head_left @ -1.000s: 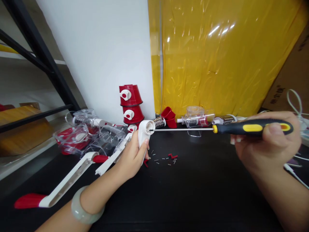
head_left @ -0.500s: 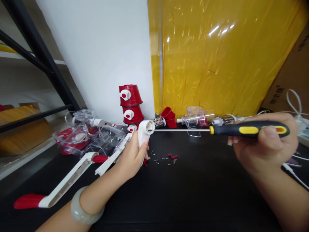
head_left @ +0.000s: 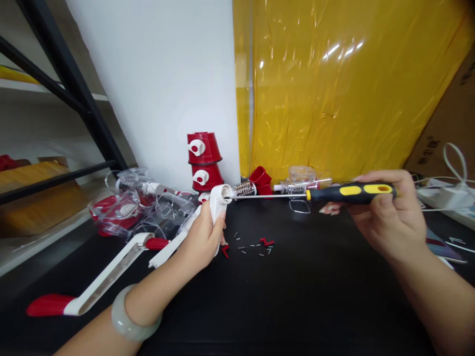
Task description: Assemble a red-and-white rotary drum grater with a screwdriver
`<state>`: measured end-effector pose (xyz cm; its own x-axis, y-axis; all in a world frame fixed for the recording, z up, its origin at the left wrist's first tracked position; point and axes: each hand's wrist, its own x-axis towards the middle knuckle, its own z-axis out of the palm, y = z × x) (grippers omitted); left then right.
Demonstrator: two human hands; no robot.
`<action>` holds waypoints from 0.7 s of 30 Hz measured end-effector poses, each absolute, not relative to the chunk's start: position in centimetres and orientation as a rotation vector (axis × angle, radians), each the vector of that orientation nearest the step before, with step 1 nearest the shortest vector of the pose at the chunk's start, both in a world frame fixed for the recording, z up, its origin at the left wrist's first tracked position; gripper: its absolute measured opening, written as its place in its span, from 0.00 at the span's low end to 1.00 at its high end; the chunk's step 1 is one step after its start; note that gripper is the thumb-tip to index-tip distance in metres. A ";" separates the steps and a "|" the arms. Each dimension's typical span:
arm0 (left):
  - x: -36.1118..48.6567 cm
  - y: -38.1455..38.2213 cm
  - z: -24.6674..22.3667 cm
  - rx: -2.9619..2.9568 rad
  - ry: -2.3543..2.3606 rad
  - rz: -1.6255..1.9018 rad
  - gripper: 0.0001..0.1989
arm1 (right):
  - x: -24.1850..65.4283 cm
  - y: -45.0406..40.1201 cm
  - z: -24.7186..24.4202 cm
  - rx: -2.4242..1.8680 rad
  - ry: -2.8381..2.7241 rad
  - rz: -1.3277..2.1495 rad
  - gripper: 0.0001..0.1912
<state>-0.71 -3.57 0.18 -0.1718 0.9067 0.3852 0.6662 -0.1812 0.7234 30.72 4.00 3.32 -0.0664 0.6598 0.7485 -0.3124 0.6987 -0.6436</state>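
Pointing left, screwdriver (head_left: 308, 195), long axis nearly level, right hand (head_left: 395, 217) (grip closed around handle (head_left: 339, 193))

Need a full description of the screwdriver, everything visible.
The screwdriver has a black handle with yellow inlays, a hole near its butt and a yellow collar, apparently plastic or rubber. Its long, thin, metallic-looking shaft lies nearly level above the black table. The right hand grips the handle; the tip sits at the round opening of the white part in the left hand. Tip shape: too small to tell.
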 end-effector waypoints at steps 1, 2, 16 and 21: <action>-0.8 -3.5 0.2 1.813 1.824 1.273 0.11 | 30.7 3.9 3.5 -0.290 -1.457 0.863 0.15; -0.8 -3.5 0.2 1.805 1.834 1.268 0.11 | 30.8 3.9 3.7 -0.284 -1.483 0.906 0.15; -0.9 -3.8 0.5 1.795 1.858 1.235 0.12 | 30.8 5.4 3.0 -0.506 -1.636 0.696 0.11; -0.9 -3.9 0.6 1.791 1.858 1.231 0.12 | 30.5 5.7 2.9 -0.394 -1.485 0.842 0.20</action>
<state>-0.86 -3.87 0.58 -0.1912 0.9178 0.3481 0.6782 -0.1328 0.7227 30.55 5.72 2.86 -0.1202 0.6978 0.7061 -0.2477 0.6677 -0.7020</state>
